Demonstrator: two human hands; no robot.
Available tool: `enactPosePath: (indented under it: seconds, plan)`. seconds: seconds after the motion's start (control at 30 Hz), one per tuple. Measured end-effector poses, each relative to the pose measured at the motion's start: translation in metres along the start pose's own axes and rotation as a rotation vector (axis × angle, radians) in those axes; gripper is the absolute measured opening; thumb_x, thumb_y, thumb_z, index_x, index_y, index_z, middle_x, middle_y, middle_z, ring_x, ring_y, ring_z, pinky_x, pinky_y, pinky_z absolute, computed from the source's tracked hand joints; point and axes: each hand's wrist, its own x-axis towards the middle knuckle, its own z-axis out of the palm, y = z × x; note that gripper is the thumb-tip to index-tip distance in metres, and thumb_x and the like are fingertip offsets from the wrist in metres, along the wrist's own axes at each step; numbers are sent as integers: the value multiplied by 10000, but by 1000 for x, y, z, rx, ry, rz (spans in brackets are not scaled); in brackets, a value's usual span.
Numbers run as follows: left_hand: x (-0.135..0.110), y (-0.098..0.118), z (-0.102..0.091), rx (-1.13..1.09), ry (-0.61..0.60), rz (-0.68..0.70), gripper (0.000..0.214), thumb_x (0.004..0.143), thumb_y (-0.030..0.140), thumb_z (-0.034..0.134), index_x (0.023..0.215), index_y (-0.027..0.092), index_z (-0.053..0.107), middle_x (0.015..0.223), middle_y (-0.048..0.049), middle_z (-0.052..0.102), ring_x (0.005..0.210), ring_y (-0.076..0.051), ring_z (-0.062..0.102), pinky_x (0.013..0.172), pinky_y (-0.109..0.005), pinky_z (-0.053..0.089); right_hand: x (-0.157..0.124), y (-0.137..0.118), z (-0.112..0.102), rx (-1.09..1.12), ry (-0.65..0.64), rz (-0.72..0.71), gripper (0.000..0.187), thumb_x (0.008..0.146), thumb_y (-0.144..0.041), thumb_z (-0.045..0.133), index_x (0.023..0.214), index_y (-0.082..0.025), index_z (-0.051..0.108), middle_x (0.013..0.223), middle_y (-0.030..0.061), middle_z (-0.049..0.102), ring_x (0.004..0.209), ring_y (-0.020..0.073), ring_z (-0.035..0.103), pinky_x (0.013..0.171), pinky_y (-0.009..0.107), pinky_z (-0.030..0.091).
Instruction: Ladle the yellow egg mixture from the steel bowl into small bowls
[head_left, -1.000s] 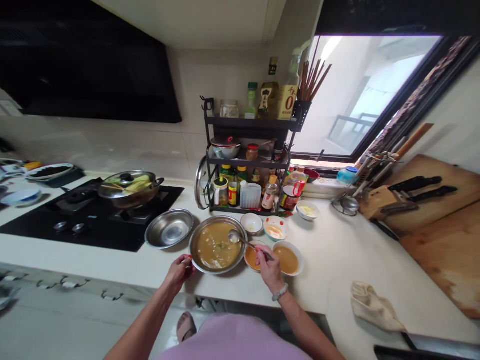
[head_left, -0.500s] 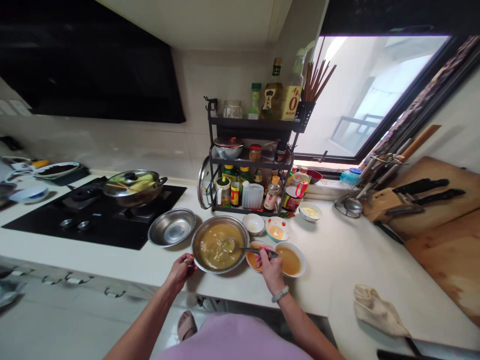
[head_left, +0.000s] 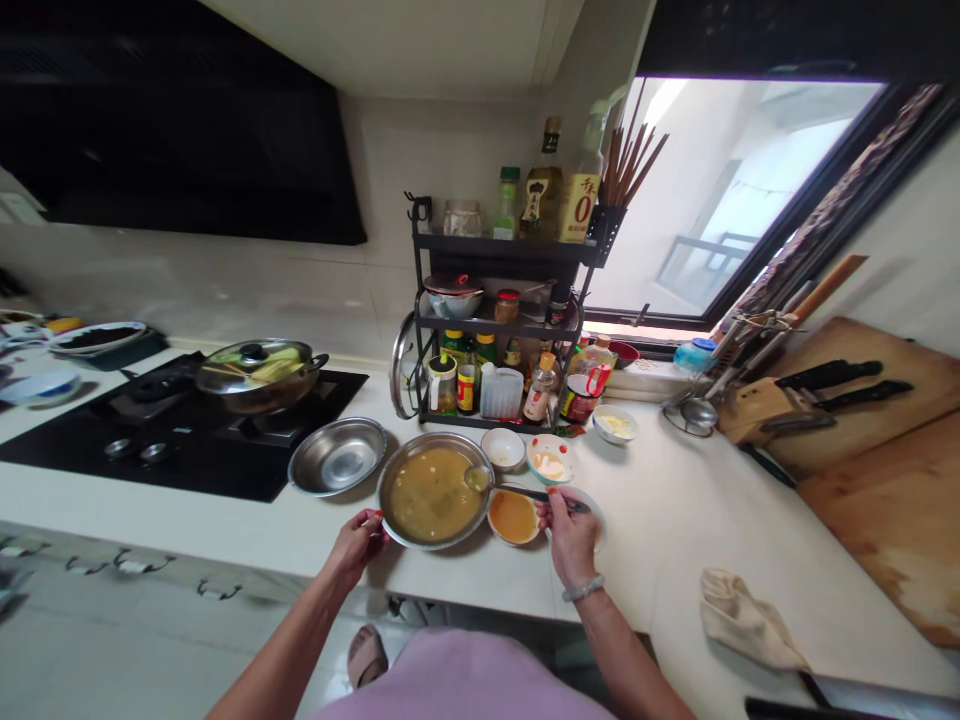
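Observation:
A wide metal bowl (head_left: 388, 520) of cloudy yellow-brown liquid stands on the counter near its front edge. My left hand (head_left: 361, 542) pinches the bowl's left rim. In my right hand (head_left: 571, 532) is the dark handle of a ladle (head_left: 478, 480), whose scoop rests at the bowl's right inner side, at the liquid's surface. Below the handle sits a small bowl of orange liquid (head_left: 514, 518). Partly hidden behind my right hand is a white bowl (head_left: 599, 512). Behind these stand a small white bowl (head_left: 503, 451) and a strawberry-patterned bowl (head_left: 552, 459).
An empty metal basin (head_left: 337, 457) is left of the bowl. On the black stove (head_left: 225, 460) stands a lidded pan (head_left: 259, 378). A black rack (head_left: 495, 325) holds bottles and jars. At right are a knife block (head_left: 757, 400), a cutting board (head_left: 892, 500) and a beige cloth (head_left: 750, 622).
My right hand has moved right with the ladle, from the middle of the liquid to the bowl's right side. The orange liquid shows more. My left hand stays on the rim.

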Motion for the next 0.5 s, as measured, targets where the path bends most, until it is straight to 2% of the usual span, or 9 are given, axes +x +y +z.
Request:
enactPosePath:
  seconds: [0.1,0.3,0.5]
  plan:
    - [-1,1,1,4,9,6,230,632,236,708,692,188,491,478,45,550,402,-93,525,425,-184,383,9,-9,-9,31,47,-18,335,673,-471,729,745,-161,623,512,16,637,407,150,542,384,248,435]
    - [-2,2,1,16,9,12,248,622,237,723,680,187,488,486,44,548,417,-101,545,431,-188,390,35,-26,-36,-40,188,-147,361,684,-480,728,798,-150,638,510,1,633,396,143,543,400,259,462]
    - [-1,0,0,25,10,37,227,629,245,720,692,182,511,498,41,550,400,-96,529,418,-190,369,51,-24,-59,-223,252,-263,394,725,-517,688,847,-146,642,528,-7,629,415,152,574,446,278,503]
